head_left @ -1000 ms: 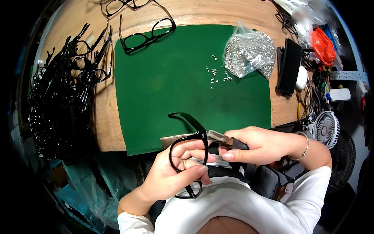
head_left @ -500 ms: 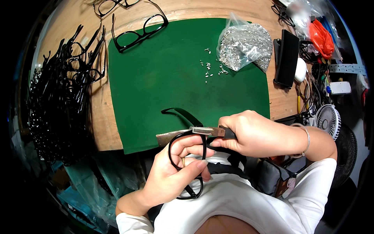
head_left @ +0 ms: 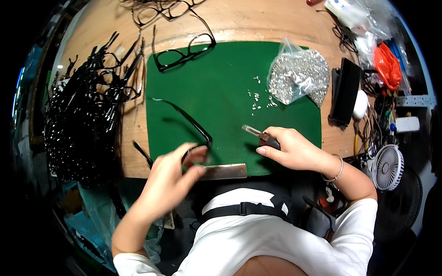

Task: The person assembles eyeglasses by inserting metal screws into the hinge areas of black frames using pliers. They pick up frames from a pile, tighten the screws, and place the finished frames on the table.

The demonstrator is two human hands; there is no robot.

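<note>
Black eyeglass frame (head_left: 205, 135) in the left hand (head_left: 172, 172), raised over the near left part of the green mat (head_left: 230, 69). One temple slanting up and leftward from the fingers; another dark temple end just left of the hand, by the mat's edge. Left hand half curled around the front of the frame, thumb spread apart, blurred; cannot tell how firm the grip. Right hand (head_left: 289, 146) closed around the dark handle of a metal-nosed hand tool (head_left: 252, 130), above the mat, nose toward the upper left, well apart from the frame. Between the hands, flat metal strip (head_left: 228, 171) along the mat's near edge. Farther off, silvery bits (head_left: 257, 96) scattered beside a clear plastic bag (head_left: 297, 76) of silvery pieces. At the far left corner, black eyeglasses (head_left: 188, 56), temples pointing away. Left of the mat, on the wooden table (head_left: 239, 18), large heap of glossy black frames (head_left: 80, 133). To the right, black case (head_left: 347, 92) and white rounded object (head_left: 360, 105); beyond, red plastic bag (head_left: 388, 66) and small white fan (head_left: 387, 168).
</note>
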